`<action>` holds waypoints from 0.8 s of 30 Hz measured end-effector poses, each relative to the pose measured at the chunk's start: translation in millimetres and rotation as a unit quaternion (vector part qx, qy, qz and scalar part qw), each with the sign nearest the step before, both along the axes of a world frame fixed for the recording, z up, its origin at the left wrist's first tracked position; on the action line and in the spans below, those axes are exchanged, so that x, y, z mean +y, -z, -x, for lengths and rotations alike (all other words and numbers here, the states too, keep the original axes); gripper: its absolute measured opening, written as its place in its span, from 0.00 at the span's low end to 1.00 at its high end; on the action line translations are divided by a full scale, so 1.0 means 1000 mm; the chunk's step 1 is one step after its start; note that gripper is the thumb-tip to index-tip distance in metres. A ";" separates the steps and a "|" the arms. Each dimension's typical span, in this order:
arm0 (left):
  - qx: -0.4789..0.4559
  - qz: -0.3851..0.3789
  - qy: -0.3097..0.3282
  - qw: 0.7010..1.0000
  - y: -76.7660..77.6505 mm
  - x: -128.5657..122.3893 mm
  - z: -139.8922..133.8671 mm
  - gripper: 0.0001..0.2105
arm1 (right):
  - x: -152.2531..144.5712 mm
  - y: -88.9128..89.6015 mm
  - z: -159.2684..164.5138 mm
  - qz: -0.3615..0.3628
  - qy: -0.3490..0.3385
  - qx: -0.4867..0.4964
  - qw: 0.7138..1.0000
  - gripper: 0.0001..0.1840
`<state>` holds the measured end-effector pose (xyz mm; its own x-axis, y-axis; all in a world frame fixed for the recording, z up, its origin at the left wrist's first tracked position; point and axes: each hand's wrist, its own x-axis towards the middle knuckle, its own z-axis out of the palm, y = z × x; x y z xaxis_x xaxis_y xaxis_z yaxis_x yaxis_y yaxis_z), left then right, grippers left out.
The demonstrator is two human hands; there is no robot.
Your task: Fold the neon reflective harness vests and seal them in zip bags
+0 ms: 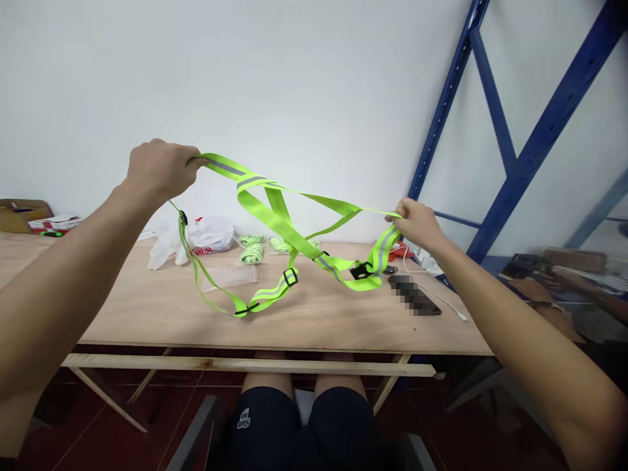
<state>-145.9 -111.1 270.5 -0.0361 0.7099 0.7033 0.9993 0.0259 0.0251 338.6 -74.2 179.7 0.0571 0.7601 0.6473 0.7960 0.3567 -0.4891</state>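
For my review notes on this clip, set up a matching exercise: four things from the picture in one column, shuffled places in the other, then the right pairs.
Things
1. Green reflective strap harness
2. White plastic bag
3. Dark flat device
4. Blue metal frame

Places
A. On the table, beside a white cable
B. Standing at the right of the picture, reaching the top edge
C. Toward the back of the table, left of the green packs
D. Held up between the left hand and right hand

Pairs: 1-D, 2-C, 3-A, 4-B
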 end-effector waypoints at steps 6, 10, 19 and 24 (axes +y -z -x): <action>-0.248 0.078 0.160 0.952 0.005 -0.002 -0.003 0.13 | -0.007 0.006 0.000 0.177 -0.175 0.253 0.935 0.17; -0.314 0.116 0.223 0.916 0.005 0.001 -0.003 0.11 | -0.004 0.030 -0.007 0.260 -0.229 0.236 0.908 0.23; -0.239 0.196 0.231 0.923 0.012 0.009 -0.027 0.17 | 0.036 0.123 -0.019 0.289 -0.038 -0.146 0.945 0.25; -0.246 0.129 0.307 0.910 0.032 0.029 -0.061 0.09 | 0.038 0.146 0.001 0.251 -0.023 -0.195 0.948 0.29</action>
